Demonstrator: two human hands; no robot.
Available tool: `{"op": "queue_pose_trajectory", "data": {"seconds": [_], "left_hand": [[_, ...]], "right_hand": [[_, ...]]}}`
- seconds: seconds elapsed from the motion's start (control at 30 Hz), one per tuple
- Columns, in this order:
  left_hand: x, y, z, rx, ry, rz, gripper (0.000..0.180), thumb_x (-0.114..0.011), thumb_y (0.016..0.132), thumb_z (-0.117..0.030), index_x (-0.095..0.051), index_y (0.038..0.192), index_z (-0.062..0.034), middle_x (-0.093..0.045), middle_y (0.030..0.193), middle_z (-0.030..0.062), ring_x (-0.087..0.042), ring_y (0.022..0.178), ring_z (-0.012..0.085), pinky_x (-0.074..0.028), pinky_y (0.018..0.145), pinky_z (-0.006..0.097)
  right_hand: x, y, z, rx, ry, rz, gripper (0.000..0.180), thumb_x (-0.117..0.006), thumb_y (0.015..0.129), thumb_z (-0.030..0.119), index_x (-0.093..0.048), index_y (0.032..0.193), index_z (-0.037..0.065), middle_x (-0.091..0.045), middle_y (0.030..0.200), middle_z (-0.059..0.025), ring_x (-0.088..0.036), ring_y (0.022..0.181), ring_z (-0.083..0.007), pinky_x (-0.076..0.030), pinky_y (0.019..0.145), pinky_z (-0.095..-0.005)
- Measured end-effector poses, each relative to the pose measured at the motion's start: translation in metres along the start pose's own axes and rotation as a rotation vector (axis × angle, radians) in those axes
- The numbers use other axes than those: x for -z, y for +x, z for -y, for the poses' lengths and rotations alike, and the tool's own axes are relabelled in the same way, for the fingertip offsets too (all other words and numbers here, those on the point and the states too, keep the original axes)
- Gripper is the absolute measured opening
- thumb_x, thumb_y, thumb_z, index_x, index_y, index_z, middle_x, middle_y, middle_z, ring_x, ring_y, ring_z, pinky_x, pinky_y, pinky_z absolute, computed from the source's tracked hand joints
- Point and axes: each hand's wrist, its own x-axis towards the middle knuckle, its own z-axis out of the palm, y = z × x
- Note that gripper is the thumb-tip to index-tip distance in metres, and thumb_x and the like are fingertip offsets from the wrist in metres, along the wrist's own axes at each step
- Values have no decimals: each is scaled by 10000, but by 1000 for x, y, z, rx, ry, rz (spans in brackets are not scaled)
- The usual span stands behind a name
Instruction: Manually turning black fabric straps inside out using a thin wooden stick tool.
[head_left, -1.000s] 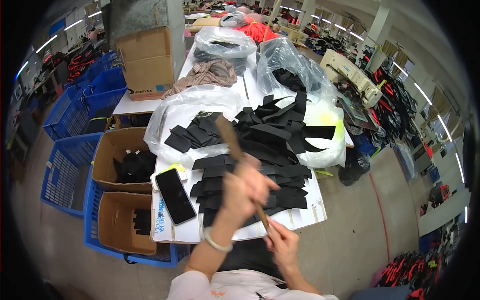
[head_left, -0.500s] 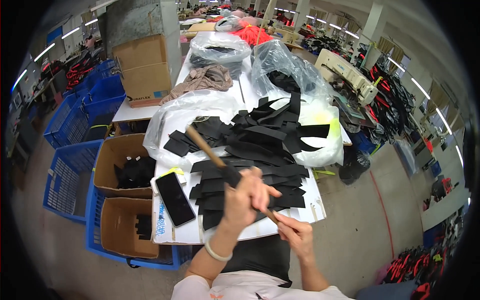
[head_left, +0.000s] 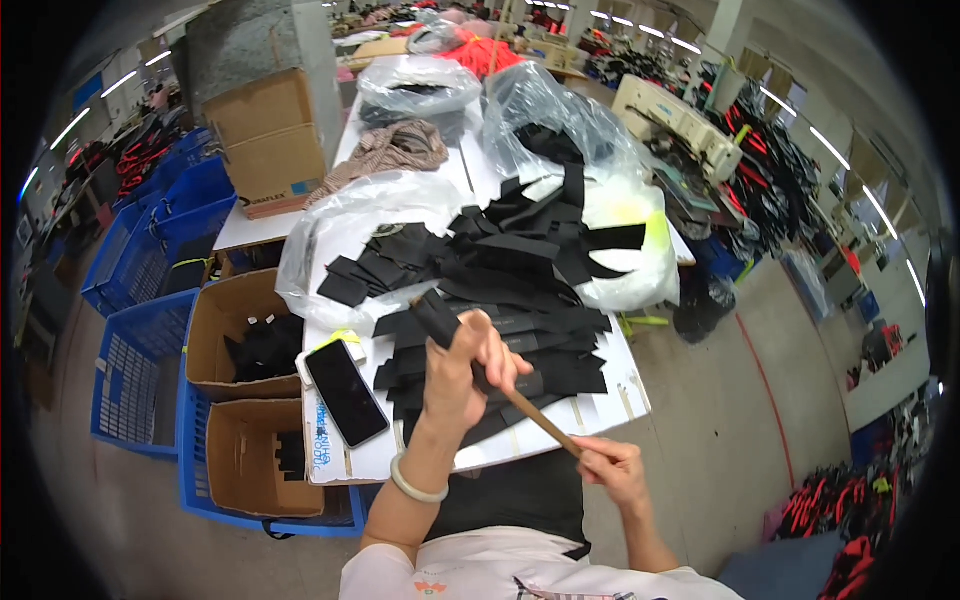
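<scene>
My left hand point(head_left: 460, 375) is closed round a black fabric piece point(head_left: 434, 318) that wraps the upper part of a wooden stick point(head_left: 541, 419). The stick slants down to the right, and my right hand point(head_left: 612, 468) grips its lower end, just beyond the table's near edge. Under and behind my left hand lie several overlapping black fabric strips point(head_left: 560, 350) in rows. Farther back is a loose heap of black strips point(head_left: 520, 250), with smaller black pieces point(head_left: 385, 265) to its left. The black piece hides the stick's upper end.
On the white table point(head_left: 625, 390), a dark-screened phone point(head_left: 346, 393) lies at the left edge. Clear plastic bags point(head_left: 560, 110) and a checked cloth point(head_left: 395, 155) lie behind. Cardboard boxes point(head_left: 225, 470) and blue baskets point(head_left: 135, 395) stand left; a sewing machine point(head_left: 675, 120) stands back right.
The stick's bare upper end, which stuck out past the black piece, no longer shows. My right hand has moved slightly right with the lower end, and more bare stick shows between my hands.
</scene>
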Motion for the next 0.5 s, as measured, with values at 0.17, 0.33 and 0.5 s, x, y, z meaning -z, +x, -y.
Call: {"op": "queue_pose_trajectory", "data": {"seconds": [0.17,0.33,0.5], "left_hand": [[23,19,24,125,12,-331,578,-488,862,-593,-354,540,-132,-378,446,18,-409,379,142,-501,540,359],[20,-7,61,610,-633,156,598,-476,843,-632,-356,551,-124,-332,442,-5,-352,364,122,-490,557,344],[-2,-41,82,878,-886,336,319,-495,876,-194,-399,590,-91,-432,475,58,-472,384,207,-536,558,425]], "right_hand": [[80,-93,-34,-282,-52,-429,267,-597,870,117,-645,1111,13,-564,642,-1,-462,528,-47,-339,459,-165],[98,-91,-63,-217,-534,-697,254,-573,883,151,-659,1097,46,-543,576,-6,-464,492,-69,-369,457,-235],[78,-1,-74,19,-902,-666,247,-601,848,151,-673,1084,135,-565,675,-76,-553,606,-195,-457,608,-341]]}}
